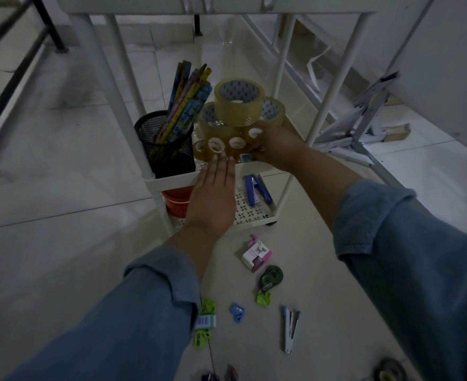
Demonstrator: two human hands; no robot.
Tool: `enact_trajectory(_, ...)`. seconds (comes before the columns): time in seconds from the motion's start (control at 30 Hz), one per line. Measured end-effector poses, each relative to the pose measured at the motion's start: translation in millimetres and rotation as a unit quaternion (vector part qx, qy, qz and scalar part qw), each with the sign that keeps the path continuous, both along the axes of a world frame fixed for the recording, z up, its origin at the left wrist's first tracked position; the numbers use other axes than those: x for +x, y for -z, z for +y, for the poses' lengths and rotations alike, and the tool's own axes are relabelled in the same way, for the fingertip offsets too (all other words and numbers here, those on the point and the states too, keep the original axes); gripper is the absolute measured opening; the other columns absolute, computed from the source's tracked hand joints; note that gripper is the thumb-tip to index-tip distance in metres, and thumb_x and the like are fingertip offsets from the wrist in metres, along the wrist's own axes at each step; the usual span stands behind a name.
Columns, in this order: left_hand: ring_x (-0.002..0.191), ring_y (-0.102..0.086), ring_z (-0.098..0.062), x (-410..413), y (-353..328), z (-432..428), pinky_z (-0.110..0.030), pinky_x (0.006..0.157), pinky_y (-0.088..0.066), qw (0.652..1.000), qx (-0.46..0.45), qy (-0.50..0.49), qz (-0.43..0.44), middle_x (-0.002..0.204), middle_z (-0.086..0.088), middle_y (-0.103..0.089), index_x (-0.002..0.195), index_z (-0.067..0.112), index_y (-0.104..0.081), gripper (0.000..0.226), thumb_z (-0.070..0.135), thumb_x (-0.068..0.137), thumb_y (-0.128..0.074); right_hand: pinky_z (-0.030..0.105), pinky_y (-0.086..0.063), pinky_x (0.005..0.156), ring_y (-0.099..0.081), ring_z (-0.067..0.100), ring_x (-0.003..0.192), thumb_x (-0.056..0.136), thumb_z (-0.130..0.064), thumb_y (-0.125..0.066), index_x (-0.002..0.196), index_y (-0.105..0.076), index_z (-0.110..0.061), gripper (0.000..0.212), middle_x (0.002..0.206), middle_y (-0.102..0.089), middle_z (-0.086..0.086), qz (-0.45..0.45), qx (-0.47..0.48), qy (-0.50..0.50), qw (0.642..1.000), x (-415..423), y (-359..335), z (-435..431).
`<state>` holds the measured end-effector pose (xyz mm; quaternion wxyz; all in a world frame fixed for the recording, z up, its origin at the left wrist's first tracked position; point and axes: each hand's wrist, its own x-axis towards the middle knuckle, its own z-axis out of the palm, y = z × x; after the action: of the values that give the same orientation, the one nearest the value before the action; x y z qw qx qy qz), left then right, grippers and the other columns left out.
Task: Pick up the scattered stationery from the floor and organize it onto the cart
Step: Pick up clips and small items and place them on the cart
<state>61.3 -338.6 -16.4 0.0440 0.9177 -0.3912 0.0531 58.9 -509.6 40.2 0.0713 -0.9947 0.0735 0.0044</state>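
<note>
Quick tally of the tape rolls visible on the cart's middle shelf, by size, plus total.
Large tape rolls: 3
Small tape rolls: 4
Total visible: 7

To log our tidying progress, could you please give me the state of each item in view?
Small tape rolls: on edge, in a row.
Left hand: open, held straight, by that row.
Right hand: curled at the row's right end, grip unclear.
Large tape rolls: stacked, one atop two.
Pencil cup: upright, filled.
Stapler: lying on lower shelf.
Correction tape: on floor.
Pink box: on floor.
</note>
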Motion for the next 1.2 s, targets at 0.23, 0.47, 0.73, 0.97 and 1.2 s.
enact_trajectory(0.23, 0.146, 0.007, -0.024, 1, 0, 1, -0.032, 0.117, 0.007, 1.000, -0.007, 0.006, 0.006, 0.158, -0.013, 0.009, 0.147, 0.006, 0.011, 0.062, 0.019, 0.099, -0.025, 0.027, -0.044, 0.074, -0.061, 0.026, 0.093, 0.089, -0.019, -0.053, 0.099, -0.068, -0.009, 0.021, 0.101, -0.066, 0.011, -0.068, 0.033, 0.082, 0.994, 12, 9, 4)
enact_trajectory(0.47, 0.146, 0.008, -0.024, 1, 0, 1, -0.033, 0.117, 0.007, 1.000, -0.004, 0.011, 0.006, 0.157, -0.013, 0.010, 0.147, 0.005, 0.012, 0.066, 0.016, 0.095, -0.028, 0.031, -0.050, 0.082, -0.061, 0.025, 0.097, 0.083, -0.030, -0.066, 0.102, -0.073, -0.015, 0.026, 0.105, -0.068, 0.009, -0.035, 0.024, 0.036, 0.998, 7, -1, 14)
enact_trajectory(0.73, 0.146, 0.010, -0.024, 1, -2, 2, -0.032, 0.117, 0.008, 1.000, 0.000, 0.018, 0.018, 0.157, -0.013, 0.014, 0.146, 0.004, 0.014, 0.074, 0.011, 0.090, -0.034, 0.035, -0.052, 0.082, -0.060, 0.029, 0.097, 0.081, -0.033, -0.067, 0.104, -0.068, -0.010, 0.033, 0.106, -0.064, 0.012, 0.016, -0.024, 0.070, 0.997, 20, -1, 17)
enact_trajectory(0.97, 0.146, 0.012, -0.024, 0, -2, 2, -0.032, 0.117, 0.009, 1.000, 0.004, 0.018, 0.015, 0.156, -0.013, 0.016, 0.146, 0.005, 0.016, 0.073, 0.012, 0.093, -0.033, 0.038, -0.047, 0.086, -0.057, 0.030, 0.108, 0.091, -0.015, -0.053, 0.115, -0.056, -0.004, 0.027, 0.118, -0.058, 0.014, 0.010, -0.074, 0.156, 0.985, 10, -10, 12)
enact_trajectory(1.2, 0.146, 0.012, -0.024, -1, -2, 1, -0.032, 0.117, 0.009, 1.000, 0.005, 0.013, 0.014, 0.156, -0.013, 0.016, 0.146, 0.004, 0.016, 0.075, 0.012, 0.092, -0.035, 0.039, -0.045, 0.091, -0.053, 0.032, 0.113, 0.087, -0.024, -0.061, 0.125, -0.048, -0.005, 0.045, 0.123, -0.054, 0.017, -0.020, -0.019, 0.184, 0.983, -8, -11, -4)
